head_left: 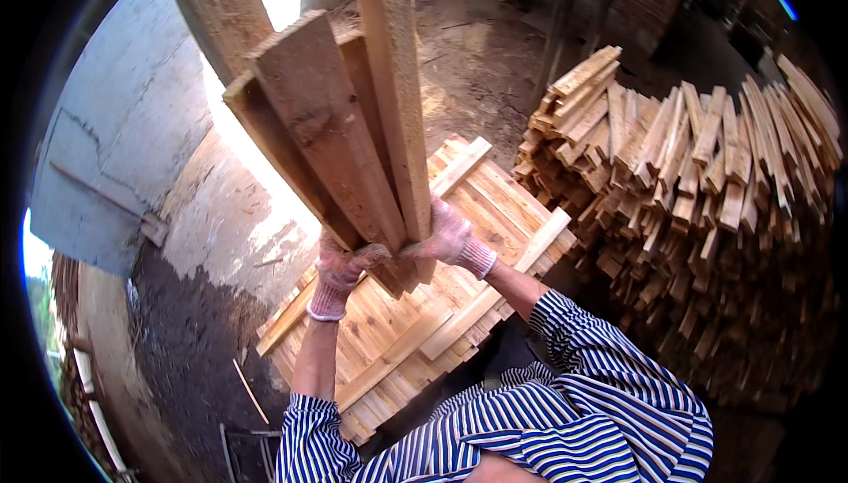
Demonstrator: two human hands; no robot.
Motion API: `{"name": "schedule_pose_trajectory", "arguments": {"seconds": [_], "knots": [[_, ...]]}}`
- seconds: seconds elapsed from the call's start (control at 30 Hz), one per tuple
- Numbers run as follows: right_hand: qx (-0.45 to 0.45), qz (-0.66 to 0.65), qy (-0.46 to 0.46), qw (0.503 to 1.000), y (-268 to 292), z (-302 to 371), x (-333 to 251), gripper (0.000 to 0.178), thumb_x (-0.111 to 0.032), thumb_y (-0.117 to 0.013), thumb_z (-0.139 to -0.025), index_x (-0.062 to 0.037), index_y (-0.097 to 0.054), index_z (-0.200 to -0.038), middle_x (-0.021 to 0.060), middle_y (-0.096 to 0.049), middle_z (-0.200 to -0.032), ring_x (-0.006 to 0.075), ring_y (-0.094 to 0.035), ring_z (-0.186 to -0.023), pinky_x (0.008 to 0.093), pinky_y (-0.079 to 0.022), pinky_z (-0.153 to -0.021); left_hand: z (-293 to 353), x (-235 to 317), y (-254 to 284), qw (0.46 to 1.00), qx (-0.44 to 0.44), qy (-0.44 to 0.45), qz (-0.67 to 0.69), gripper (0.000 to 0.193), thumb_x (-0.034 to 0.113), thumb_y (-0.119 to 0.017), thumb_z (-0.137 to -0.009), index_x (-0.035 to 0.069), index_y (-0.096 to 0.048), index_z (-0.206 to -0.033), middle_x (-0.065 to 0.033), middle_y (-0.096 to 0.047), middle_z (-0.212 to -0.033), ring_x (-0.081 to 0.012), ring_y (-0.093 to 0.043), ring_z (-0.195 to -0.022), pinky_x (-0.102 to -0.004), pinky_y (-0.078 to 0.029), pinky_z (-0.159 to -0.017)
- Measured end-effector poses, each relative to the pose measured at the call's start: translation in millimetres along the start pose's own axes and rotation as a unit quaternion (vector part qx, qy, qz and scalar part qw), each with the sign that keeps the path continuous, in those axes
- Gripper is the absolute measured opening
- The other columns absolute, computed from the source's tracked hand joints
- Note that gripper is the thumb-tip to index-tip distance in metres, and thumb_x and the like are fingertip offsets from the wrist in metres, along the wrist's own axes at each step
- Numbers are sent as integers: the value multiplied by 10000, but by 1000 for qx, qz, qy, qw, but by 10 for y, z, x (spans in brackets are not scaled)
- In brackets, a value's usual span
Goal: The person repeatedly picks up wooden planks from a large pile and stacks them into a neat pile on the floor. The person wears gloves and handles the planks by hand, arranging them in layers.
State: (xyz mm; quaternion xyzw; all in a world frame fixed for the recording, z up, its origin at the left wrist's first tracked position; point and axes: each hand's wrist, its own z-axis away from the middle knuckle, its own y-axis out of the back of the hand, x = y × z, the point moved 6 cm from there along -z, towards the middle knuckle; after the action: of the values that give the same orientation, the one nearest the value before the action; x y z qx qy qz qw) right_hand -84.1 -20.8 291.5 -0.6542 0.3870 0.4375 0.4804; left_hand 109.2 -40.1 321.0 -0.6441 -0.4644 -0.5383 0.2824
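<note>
Boards [331,121] gripped in both hands over a pallet [358,333]

Several rough boards stand in a loose bundle above the pallet, their lower ends squeezed between the gloved hands and their upper ends fanned apart past its far side. The left hand [343,264] is closed around the bundle's left side near the bottom; the right hand [449,237] clasps its right side, just across from the left. Whether the lower ends touch the pallet cannot be told. Flat strips [396,357] lie across the pallet's slats. To the right of the pallet rises a big stack of cut wood [707,152], its pieces piled closely with ends jutting out. Left of the pallet, a thin stick [251,392] lies on the dark floor [190,342].
</note>
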Motion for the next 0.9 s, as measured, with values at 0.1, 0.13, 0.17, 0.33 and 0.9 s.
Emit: {"name": "schedule_pose_trajectory", "arguments": {"seconds": [0.1, 0.13, 0.17, 0.33, 0.9], "knots": [[-61, 73, -5, 995, -66, -185, 497, 1199, -227, -979, -619, -9, -249, -1545, 185, -565, -1386, 298, -556, -1278, 356, -463, -1110, 404, -784, 179, 917, -41, 135, 374, 612, 125, -750, -906, 45, -468, -1443, -141, -688, -1233, -260, -697, -1034, -353, -587, -923], [-74, 150, -46, 985, -20, -217, 684, 1226, -218, -974, -614, -7, -220, -1556, 194, -552, -1399, 312, -548, -1288, 361, -454, -1124, 491, -1036, 179, 933, -41, 148, 326, 714, 201, -806, -865, 54, -435, -1457, -145, -656, -1284, -253, -688, -1068, -372, -602, -900], [-79, 229, -85, 967, 93, -228, 927, 1252, -208, -970, -609, -5, -190, -1567, 204, -539, -1413, 326, -541, -1297, 366, -445, -1138, 502, -1198, 96, 967, -59, 166, 185, 742, 249, -809, -862, 46, -424, -1463, -173, -621, -1322, -292, -673, -1092, -407, -596, -901], [-131, 236, -132, 954, 156, -376, 1521, 1180, -248, -941, -654, 7, -215, -1548, 233, -440, -1482, 344, -463, -1366, 408, -391, -1186, 703, -2335, -112, 912, -8, 251, 324, 847, 382, -790, -874, 7, -355, -1496, -315, -453, -1465, -500, -600, -1157, -559, -563, -930], [-148, 146, -284, 936, -2081, -216, 1695, 938, -369, -846, -782, -50, -324, -1493, 217, -638, -1198, 287, -646, -1080, 390, -579, -890, 2583, -1890, 1127, 810, 423, 333, 232, 579, 475, -585, -993, 32, -524, -1361, -170, -608, -1259, -292, -618, -1172, -421, -534, -1029]]}}
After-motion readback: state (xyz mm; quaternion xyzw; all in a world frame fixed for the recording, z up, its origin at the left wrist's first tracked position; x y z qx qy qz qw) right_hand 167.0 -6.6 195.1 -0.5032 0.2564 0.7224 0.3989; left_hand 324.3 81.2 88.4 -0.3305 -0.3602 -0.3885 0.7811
